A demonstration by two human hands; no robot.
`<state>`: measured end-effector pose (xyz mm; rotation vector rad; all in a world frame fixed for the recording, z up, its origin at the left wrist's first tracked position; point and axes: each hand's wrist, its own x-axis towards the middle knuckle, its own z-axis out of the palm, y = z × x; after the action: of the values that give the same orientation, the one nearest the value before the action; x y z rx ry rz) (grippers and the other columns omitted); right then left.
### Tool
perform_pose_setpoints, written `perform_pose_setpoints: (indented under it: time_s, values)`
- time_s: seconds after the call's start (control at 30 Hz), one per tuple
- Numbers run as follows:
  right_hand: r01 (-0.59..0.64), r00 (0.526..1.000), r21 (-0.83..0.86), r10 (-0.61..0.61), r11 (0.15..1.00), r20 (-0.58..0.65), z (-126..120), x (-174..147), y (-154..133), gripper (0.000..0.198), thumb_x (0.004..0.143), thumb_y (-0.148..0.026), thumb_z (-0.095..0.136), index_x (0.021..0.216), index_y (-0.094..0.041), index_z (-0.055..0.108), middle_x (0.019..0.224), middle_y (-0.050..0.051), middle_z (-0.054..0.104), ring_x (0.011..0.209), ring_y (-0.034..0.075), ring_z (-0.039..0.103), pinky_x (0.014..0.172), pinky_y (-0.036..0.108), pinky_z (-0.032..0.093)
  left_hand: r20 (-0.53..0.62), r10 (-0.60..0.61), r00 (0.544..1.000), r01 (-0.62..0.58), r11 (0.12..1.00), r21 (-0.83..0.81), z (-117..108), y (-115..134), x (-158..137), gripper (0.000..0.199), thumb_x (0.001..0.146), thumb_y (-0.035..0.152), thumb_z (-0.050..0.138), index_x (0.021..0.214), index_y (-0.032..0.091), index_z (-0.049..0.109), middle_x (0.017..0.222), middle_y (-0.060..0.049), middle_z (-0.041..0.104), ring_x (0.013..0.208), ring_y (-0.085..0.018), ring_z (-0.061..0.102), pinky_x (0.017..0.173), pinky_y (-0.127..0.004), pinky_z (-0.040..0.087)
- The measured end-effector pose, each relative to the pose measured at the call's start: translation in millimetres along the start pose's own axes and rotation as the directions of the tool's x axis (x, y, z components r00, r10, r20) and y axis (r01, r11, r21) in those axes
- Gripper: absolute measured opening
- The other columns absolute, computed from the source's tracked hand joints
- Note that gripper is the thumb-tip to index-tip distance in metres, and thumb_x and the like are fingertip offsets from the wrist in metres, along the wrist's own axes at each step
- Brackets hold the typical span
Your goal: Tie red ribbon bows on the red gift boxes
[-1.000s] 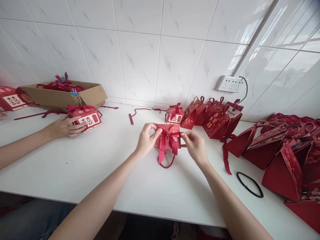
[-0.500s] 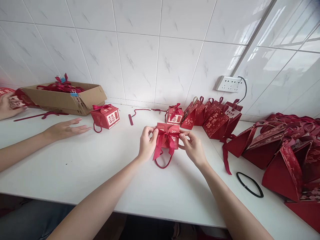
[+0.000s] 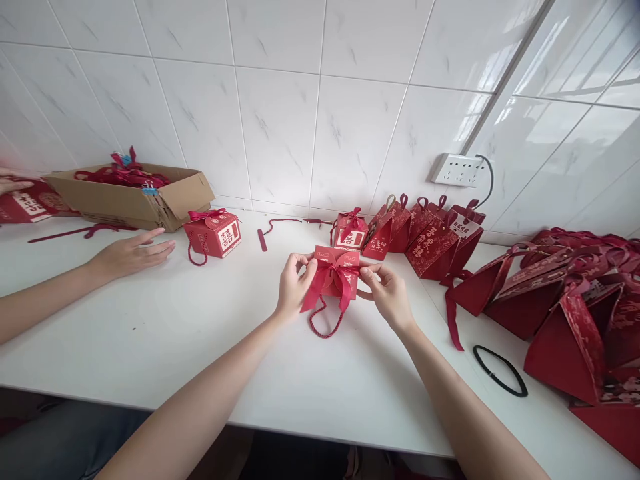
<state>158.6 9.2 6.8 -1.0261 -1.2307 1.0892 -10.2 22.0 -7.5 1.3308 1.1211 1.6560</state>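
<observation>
A small red gift box [image 3: 324,255] with gold lettering is on the white table in front of me. A satin ribbon bow [image 3: 345,288] is tied across its top, its tails hanging toward me. My left hand [image 3: 296,285] pinches the bow's left side between thumb and finger. On the other side, my right hand [image 3: 389,293] is closed on the bow's right loop at the box edge. A twisted red cord handle [image 3: 326,336] loops out from the near side of the box. The fingers hide parts of the bow and the box sides.
A co-worker's hand [image 3: 133,257] rests open near another bow-tied box [image 3: 215,235]. Behind it stands a cardboard carton [image 3: 115,200] of ribbons. A third box [image 3: 350,230] and several red bags [image 3: 433,243] line the wall. At right are piled bags [image 3: 560,347] and a black loop [image 3: 500,371].
The bow's left tail has shifted a little left under my left hand. The co-worker's nearer hand has drawn slightly left, and their other hand has moved up at the left edge.
</observation>
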Motion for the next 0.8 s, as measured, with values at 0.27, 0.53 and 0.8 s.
perform_pose_setpoints:
  time_s: [0.27, 0.53, 0.8]
  values:
    - [-0.003, 1.000, 0.023, 0.002, 1.000, 0.030, 1, -1, -1, 0.037, 0.071, -0.052, 0.068, 0.071, -0.017, 0.056, 0.123, 0.008, 0.061, 0.102, 0.023, 0.064, 0.076, 0.041, 0.061, 0.061, -0.065, 0.996, 0.056, 0.989, 0.134, 2, -1, -2, 0.063, 0.067, 0.030, 0.072, 0.121, 0.025, 0.039, 0.132, -0.011, 0.044, 0.123, -0.023, 0.048, 0.099, -0.037, 0.045]
    - [-0.059, 0.998, -0.034, 0.059, 0.998, 0.003, -2, 0, -2, 0.043, 0.068, -0.059, 0.066, 0.079, -0.017, 0.060, 0.100, 0.007, 0.067, 0.097, 0.023, 0.063, 0.069, 0.037, 0.061, 0.467, -0.261, 0.845, 0.358, 0.924, -0.132, -4, 8, 0, 0.119, 0.061, 0.019, 0.078, 0.145, 0.035, -0.005, 0.128, -0.007, 0.054, 0.121, -0.026, 0.051, 0.102, -0.047, 0.041]
    - [-0.079, 0.997, -0.075, 0.079, 0.994, -0.010, -2, 0, -5, 0.046, 0.065, -0.062, 0.066, 0.076, -0.017, 0.061, 0.092, 0.006, 0.067, 0.093, 0.022, 0.063, 0.067, 0.034, 0.061, 0.483, -0.264, 0.835, 0.335, 0.940, -0.064, -7, 5, 0, 0.133, 0.054, 0.021, 0.084, 0.144, 0.033, -0.013, 0.134, -0.009, 0.051, 0.129, -0.028, 0.042, 0.110, -0.050, 0.028]
